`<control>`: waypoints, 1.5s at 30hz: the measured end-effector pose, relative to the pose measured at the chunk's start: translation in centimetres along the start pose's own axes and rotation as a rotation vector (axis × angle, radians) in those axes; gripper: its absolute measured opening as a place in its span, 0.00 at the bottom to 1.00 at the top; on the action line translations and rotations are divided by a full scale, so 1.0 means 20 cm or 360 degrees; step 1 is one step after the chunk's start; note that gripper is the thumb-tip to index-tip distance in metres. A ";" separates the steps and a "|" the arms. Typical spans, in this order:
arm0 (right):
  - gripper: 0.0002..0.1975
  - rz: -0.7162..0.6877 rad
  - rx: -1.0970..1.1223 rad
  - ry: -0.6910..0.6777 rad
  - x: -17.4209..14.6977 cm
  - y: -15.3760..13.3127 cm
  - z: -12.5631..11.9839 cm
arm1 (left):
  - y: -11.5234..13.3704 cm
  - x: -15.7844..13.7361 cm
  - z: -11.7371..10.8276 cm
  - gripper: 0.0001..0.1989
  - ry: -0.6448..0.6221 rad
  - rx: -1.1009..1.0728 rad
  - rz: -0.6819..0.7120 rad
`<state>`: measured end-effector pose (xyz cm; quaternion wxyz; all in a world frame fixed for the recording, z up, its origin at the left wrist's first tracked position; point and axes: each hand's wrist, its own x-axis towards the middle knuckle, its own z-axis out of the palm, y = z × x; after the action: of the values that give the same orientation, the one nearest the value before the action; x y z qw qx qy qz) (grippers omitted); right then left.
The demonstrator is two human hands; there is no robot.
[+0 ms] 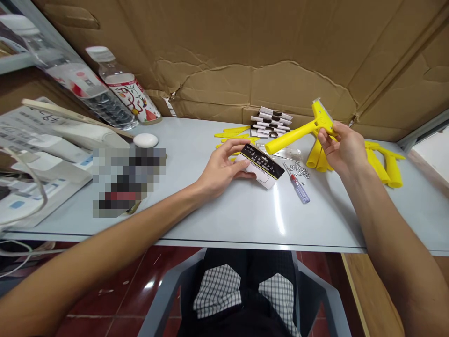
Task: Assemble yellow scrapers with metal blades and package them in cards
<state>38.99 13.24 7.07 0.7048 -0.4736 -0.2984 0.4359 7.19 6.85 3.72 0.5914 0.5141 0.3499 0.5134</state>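
Observation:
My left hand [224, 166] grips a black and white packaging card [263, 164] by its left side, tilted above the table. Raised to the right, my right hand [342, 147] pinches a yellow scraper [298, 133] near its head, and the handle points left toward the card. Below the scraper lie a screwdriver [299, 188] with a clear handle and a heap of small screws [300, 169]. Yellow handles [386, 164] rest around and behind my right hand. Behind my left hand are flat yellow pieces [231, 133], partly covered by it.
Folded cards [271, 122] are stacked against the cardboard wall [252, 61]. On the left stand two plastic bottles [129, 93], near a white oval object [145, 140], a blurred-out item [129, 182] and piled papers [45, 154]. The table's front edge [245, 244] runs above my lap.

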 end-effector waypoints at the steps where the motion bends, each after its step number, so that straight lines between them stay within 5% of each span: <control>1: 0.05 0.0005 0.0002 0.0005 0.00 0.00 0.00 | 0.00 0.00 0.00 0.20 0.0018 0.0002 0.0017; 7: 0.08 -0.0066 -0.0094 -0.0130 0.03 0.03 -0.03 | -0.02 0.01 -0.01 0.11 -0.0004 -0.0165 -0.0102; 12: 0.06 0.0025 -0.0084 -0.0037 -0.01 0.05 0.01 | -0.03 0.03 -0.02 0.08 0.0008 -0.0305 -0.0183; 26: 0.04 -0.0140 -0.0262 -0.0303 -0.27 0.07 0.14 | -0.05 0.00 0.02 0.19 0.0055 -0.0227 -0.0124; 35: 0.05 -0.0115 -0.0225 -0.0323 -0.27 0.10 0.13 | 0.00 -0.03 0.02 0.16 -0.0341 0.0240 -0.0265; 45: 0.16 -0.0019 -0.0625 -0.0819 -0.34 0.07 0.13 | -0.03 -0.02 0.02 0.26 -0.0072 0.0069 -0.0177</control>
<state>33.35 8.53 6.70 0.5040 -0.4731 -0.5477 0.4713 7.63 6.50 3.20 0.6155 0.5181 0.3756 0.4602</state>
